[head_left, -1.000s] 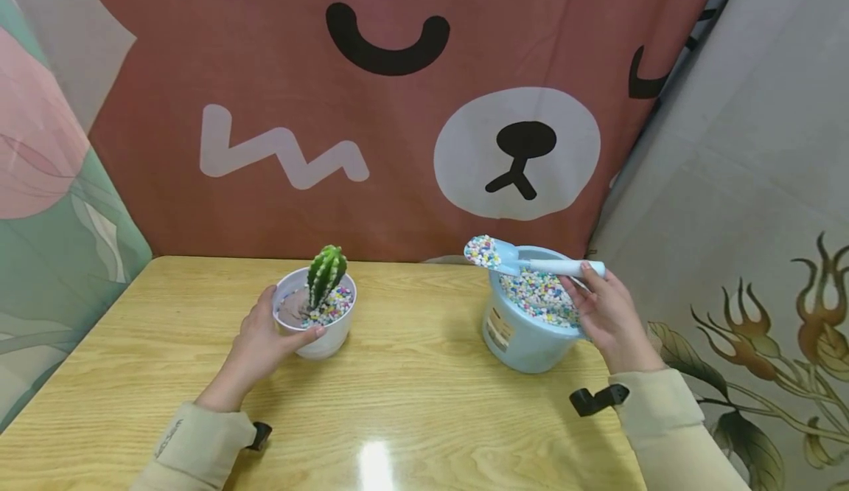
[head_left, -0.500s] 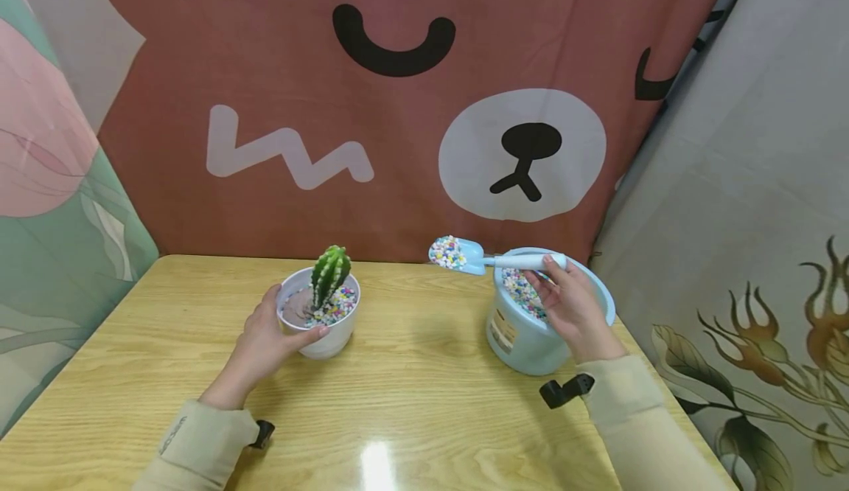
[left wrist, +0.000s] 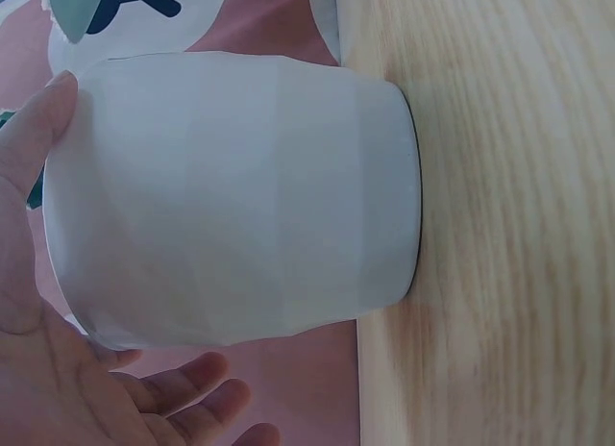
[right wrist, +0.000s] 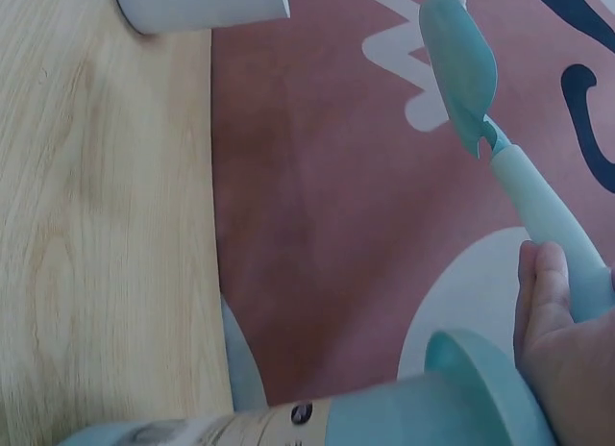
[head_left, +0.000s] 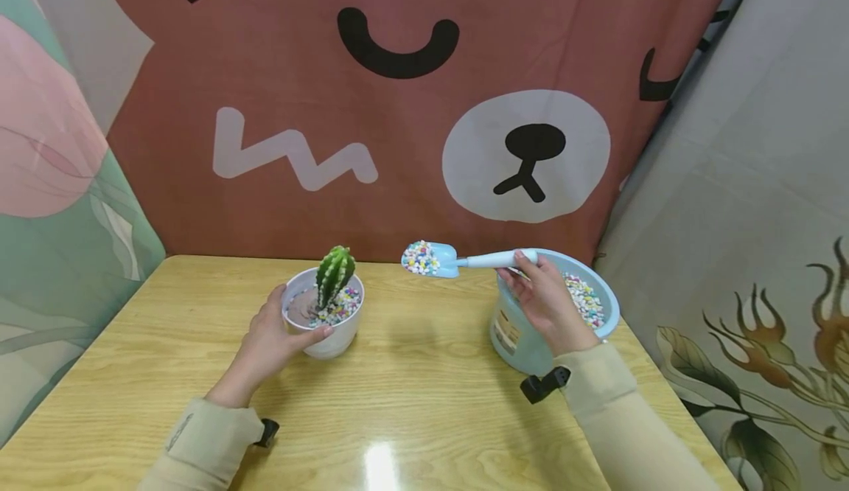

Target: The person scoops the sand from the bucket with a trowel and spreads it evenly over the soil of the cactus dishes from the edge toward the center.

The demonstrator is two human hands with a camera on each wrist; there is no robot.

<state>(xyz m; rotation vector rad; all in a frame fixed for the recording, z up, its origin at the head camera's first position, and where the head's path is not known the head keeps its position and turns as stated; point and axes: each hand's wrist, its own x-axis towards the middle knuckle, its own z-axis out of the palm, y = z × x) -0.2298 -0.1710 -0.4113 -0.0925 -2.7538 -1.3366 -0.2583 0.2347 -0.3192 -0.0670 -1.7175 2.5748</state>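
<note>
My left hand (head_left: pixel 270 340) holds a white flower pot (head_left: pixel 334 340) at its left side, the thumb along the near rim. In the left wrist view the pot (left wrist: pixel 231 201) stands upright on the table. A green cactus (head_left: pixel 334 277) grows in it, with colourful pebbles (head_left: pixel 345 305) covering the right part and a bare brownish patch at left. My right hand (head_left: pixel 547 303) grips the pale handle of a light blue toy shovel (head_left: pixel 491 259) in the air. Small multicoloured pebbles (head_left: pixel 421 258) lie heaped on its blade, between pot and bucket. The right wrist view shows the shovel (right wrist: pixel 463 66) from below.
A light blue bucket (head_left: pixel 514 347) of similar pebbles (head_left: pixel 585 301) stands on the right of the wooden table (head_left: pixel 411 402), beneath my right hand. A brown bear-print curtain (head_left: pixel 398 203) hangs behind the table's far edge. A floral curtain (head_left: pixel 749 255) borders the right side.
My right hand has carried the loaded shovel leftward from above the bucket toward the pot. The left hand stays at the pot. The head view has shifted slightly.
</note>
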